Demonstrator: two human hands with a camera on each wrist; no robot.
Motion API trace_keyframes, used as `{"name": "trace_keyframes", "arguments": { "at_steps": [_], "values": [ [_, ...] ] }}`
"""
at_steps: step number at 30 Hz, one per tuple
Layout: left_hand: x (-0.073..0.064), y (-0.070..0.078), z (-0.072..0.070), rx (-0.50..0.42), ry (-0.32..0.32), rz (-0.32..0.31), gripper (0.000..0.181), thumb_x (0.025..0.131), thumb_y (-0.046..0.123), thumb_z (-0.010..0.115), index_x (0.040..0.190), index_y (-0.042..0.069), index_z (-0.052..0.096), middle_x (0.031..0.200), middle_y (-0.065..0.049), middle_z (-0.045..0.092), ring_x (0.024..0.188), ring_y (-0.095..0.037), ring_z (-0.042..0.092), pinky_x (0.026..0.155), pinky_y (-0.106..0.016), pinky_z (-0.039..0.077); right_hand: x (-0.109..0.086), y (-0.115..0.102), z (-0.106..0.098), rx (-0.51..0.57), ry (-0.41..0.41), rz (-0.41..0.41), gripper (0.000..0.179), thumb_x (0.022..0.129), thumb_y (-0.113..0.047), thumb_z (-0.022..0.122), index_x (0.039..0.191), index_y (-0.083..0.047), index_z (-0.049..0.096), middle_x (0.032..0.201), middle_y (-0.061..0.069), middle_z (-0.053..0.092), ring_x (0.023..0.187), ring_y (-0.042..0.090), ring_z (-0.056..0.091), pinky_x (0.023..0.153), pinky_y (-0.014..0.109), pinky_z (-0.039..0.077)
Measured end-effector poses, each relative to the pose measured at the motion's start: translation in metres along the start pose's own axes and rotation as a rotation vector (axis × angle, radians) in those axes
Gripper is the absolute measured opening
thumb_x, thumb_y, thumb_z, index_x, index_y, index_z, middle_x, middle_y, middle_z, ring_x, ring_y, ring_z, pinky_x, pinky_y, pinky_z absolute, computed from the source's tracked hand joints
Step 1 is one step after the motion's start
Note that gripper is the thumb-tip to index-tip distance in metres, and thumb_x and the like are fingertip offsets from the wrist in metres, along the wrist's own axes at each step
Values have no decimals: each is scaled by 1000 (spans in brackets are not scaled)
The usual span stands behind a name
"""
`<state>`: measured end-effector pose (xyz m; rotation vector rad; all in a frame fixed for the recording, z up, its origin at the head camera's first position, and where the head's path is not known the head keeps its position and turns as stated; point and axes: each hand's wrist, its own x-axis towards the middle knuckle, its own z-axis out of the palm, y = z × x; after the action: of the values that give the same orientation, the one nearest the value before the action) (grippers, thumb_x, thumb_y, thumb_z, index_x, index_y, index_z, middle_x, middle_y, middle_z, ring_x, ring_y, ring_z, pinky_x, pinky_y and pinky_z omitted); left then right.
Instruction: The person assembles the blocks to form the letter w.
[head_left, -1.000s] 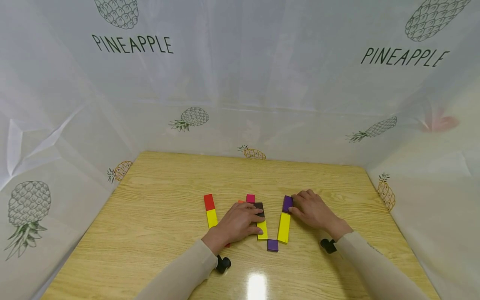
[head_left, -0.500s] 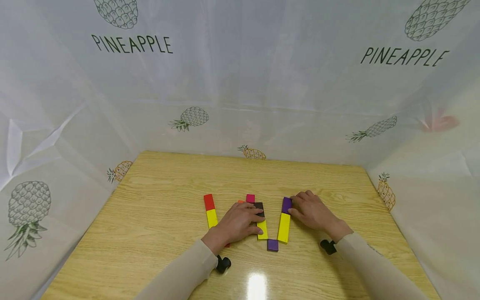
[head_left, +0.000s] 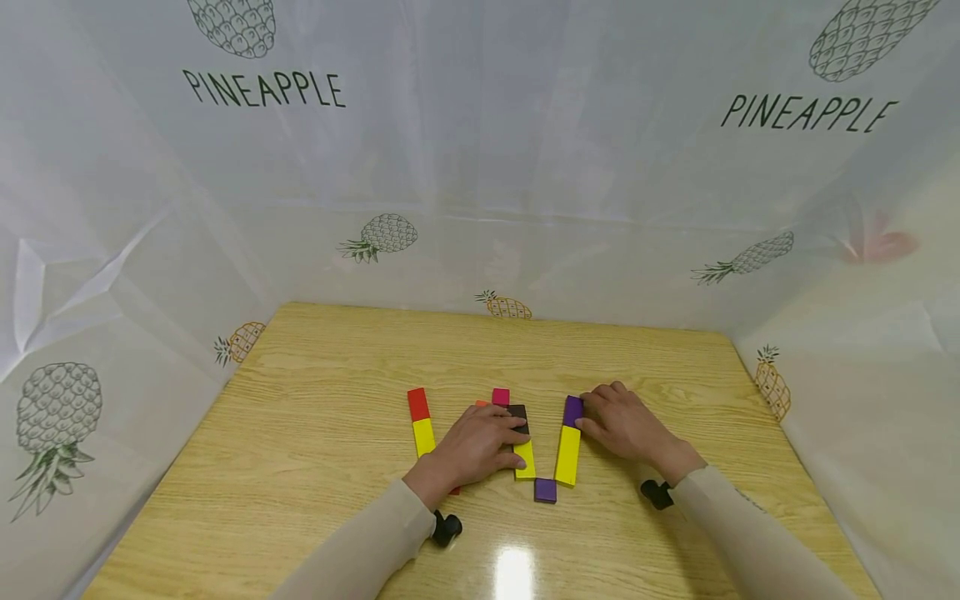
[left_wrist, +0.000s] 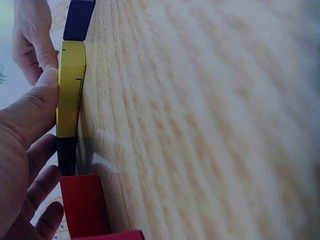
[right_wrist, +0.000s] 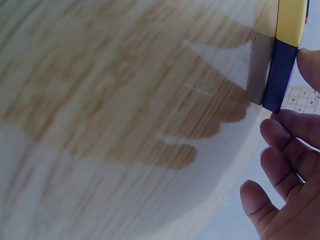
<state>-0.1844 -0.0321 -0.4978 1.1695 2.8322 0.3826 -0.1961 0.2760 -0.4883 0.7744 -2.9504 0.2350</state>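
Observation:
My right hand pinches a purple block between thumb and index finger. In the right wrist view, the purple block lies end to end with a yellow block. My left hand rests over the middle of the block row. Its thumb touches the edge of a yellow block in the left wrist view, and its other fingers lie loosely by the black block and red block. Part of the row is hidden beneath this hand.
A red block and a yellow block form the left arm of the zigzag row. A magenta block tops its middle. A small purple block joins two yellow blocks at the bottom. Pineapple-print sheeting surrounds the wooden table.
My right hand has slid the purple block slightly toward me, so the small gap between it and the yellow block has closed. My left hand has stayed in place.

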Motion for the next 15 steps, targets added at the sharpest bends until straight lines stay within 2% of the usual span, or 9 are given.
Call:
{"name": "trace_keyframes", "arguments": {
  "at_steps": [15],
  "values": [
    [0,2,-1,2,-9,-8,47,99,53,69,141,33,69,153,13,59,146,-17,48,121,-46,38,-2,0,1,-5,28,-5,46,105,-32,66,133,4,67,127,17,68,112,34,59,99,56,51]
  ]
}}
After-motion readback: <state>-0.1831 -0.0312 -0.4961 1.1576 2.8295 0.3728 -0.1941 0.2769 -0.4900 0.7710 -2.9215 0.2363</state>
